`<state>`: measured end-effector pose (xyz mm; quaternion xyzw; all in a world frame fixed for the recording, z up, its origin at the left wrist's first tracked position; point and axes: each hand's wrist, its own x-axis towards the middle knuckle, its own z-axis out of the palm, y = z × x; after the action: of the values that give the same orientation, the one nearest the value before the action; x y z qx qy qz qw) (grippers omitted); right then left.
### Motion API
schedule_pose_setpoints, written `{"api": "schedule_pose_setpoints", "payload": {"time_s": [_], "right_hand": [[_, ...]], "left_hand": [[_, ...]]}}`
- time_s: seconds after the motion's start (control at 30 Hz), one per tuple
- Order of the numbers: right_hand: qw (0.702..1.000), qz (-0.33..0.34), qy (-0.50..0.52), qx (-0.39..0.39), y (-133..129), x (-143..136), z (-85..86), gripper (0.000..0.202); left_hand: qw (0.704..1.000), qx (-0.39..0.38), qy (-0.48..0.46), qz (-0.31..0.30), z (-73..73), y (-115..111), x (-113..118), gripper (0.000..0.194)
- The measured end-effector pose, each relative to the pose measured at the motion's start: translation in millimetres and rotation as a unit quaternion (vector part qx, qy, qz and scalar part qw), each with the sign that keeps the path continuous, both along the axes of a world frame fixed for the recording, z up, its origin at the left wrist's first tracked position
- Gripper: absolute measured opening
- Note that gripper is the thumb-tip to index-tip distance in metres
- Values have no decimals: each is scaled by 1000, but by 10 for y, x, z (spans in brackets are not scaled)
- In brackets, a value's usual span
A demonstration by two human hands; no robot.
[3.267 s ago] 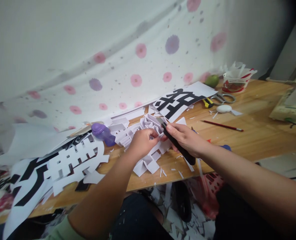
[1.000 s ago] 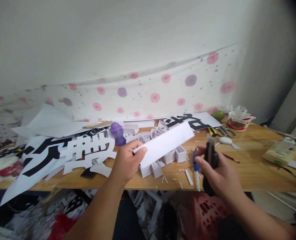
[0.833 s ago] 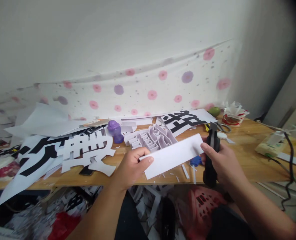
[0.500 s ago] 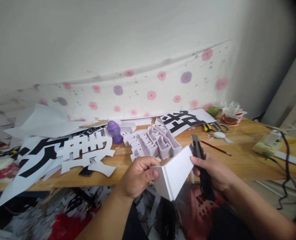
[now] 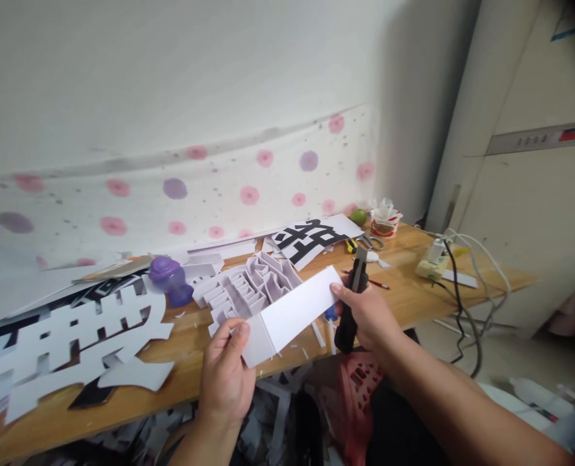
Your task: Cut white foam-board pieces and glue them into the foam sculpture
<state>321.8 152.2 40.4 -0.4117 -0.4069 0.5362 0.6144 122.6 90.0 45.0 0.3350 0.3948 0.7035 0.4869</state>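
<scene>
My left hand (image 5: pixel 227 375) pinches the left end of a white foam-board strip (image 5: pixel 299 312) between thumb and fingers. A crease crosses the strip near that end, and the short part bends only slightly there. My right hand (image 5: pixel 372 315) is closed round a black utility knife (image 5: pixel 347 327), its blade end pointing up and away. The right thumb also presses on the strip's far right end. Just behind the strip, a built-up white character with raised walls (image 5: pixel 248 285) lies on the wooden table (image 5: pixel 413 285).
Left are a cut-out white character (image 5: pixel 122 317) and a purple bottle (image 5: pixel 171 278). Behind lie a black-printed sheet (image 5: pixel 316 238), scissors (image 5: pixel 372 243), a red pencil (image 5: pixel 378 283) and a tub (image 5: pixel 385 222). A power strip (image 5: pixel 433 262) trails cables at right. Paper scraps and a red slotted shoe (image 5: pixel 358 382) are below.
The strip's bend has opened to nearly flat, with both hands still on it. My view has turned to the right, bringing a pale cabinet-like appliance into sight. The knife stays in my right hand.
</scene>
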Motion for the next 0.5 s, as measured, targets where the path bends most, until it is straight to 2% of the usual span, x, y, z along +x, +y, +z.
{"api": "schedule_pose_setpoints", "payload": {"time_s": [0.1,0.2,0.27,0.33,0.4,0.5], "right_hand": [[1000,-21,24,-3,-4,26,17,47],[999,-21,34,-5,27,108,4,49],[999,27,12,-17,48,199,-12,47],[991,121,-34,-37,57,308,-31,44],[976,199,-78,-49,46,407,-55,40],[954,266,-137,-36,4,478,-86,38]], "left_hand": [[1000,10,-14,-6,-33,23,111,27],[998,27,51,-35,-69,67,116,24],[989,37,122,-69,-54,62,15,25],[975,30,186,-117,3,0,-133,25],[941,22,281,-187,76,-111,-264,22],[854,10,438,-280,100,-295,-351,16]]}}
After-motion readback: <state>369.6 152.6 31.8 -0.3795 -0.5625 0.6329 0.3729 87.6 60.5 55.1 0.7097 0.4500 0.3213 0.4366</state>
